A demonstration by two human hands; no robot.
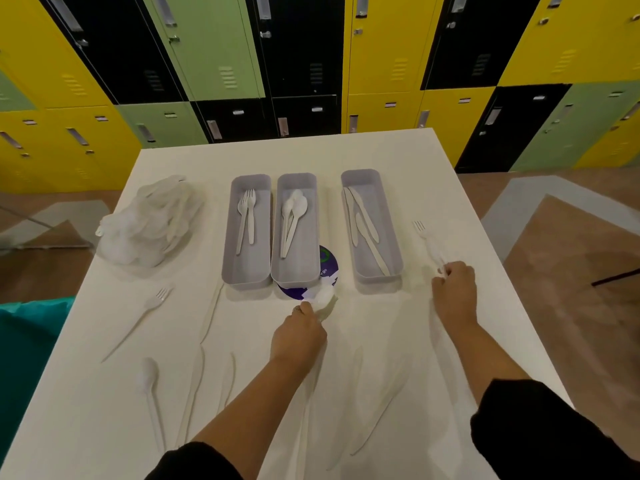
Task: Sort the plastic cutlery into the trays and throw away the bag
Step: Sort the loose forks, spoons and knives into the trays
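White plastic: the left hand [298, 336] pinched a spoon [323, 299] and the right hand [453, 289] a fork [429, 242]; each should be carried forward, kept level, to its matching tray [296, 271].

Hardly any lettering is showing clearly. A round purple sticker [327, 265] is peeking out on the white table [381, 154], between the middle tray [295, 275] and the right tray [377, 275]; the fragment "go" is reading along its right edge, beside a green ring mark. Small label plates on the far lockers [304, 64] are appearing too blurred to read.
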